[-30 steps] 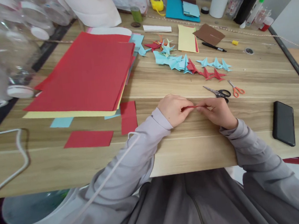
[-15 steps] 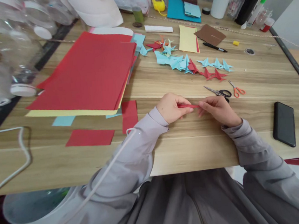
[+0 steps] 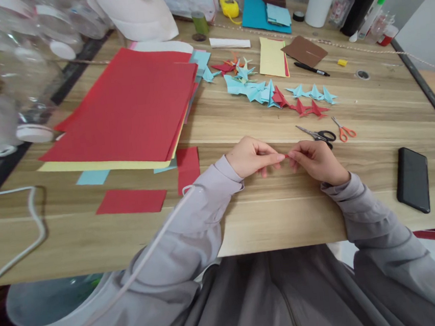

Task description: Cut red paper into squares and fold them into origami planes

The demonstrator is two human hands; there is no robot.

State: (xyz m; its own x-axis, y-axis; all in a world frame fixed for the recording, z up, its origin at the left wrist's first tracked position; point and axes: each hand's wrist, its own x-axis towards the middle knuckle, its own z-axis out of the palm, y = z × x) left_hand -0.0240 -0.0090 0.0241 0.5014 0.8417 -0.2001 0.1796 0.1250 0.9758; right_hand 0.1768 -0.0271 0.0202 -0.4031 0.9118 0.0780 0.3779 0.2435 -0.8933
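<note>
At frame centre I see my left hand [image 3: 251, 157] and right hand [image 3: 317, 161] pinching a small red paper piece [image 3: 286, 156] between their fingertips, above the bench [image 3: 284, 213]. Black scissors [image 3: 317, 134] lie just beyond the right hand.

Both forearms in grey sleeves reach forward and angle inward. The left hand [image 3: 253, 157] and right hand [image 3: 317, 161] meet fingertip to fingertip, fingers pinched closed, knuckles up.

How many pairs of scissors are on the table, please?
2: black-handled scissors just beyond the right hand, and orange-handled scissors right of those. Others may be hidden in the clutter.
</note>
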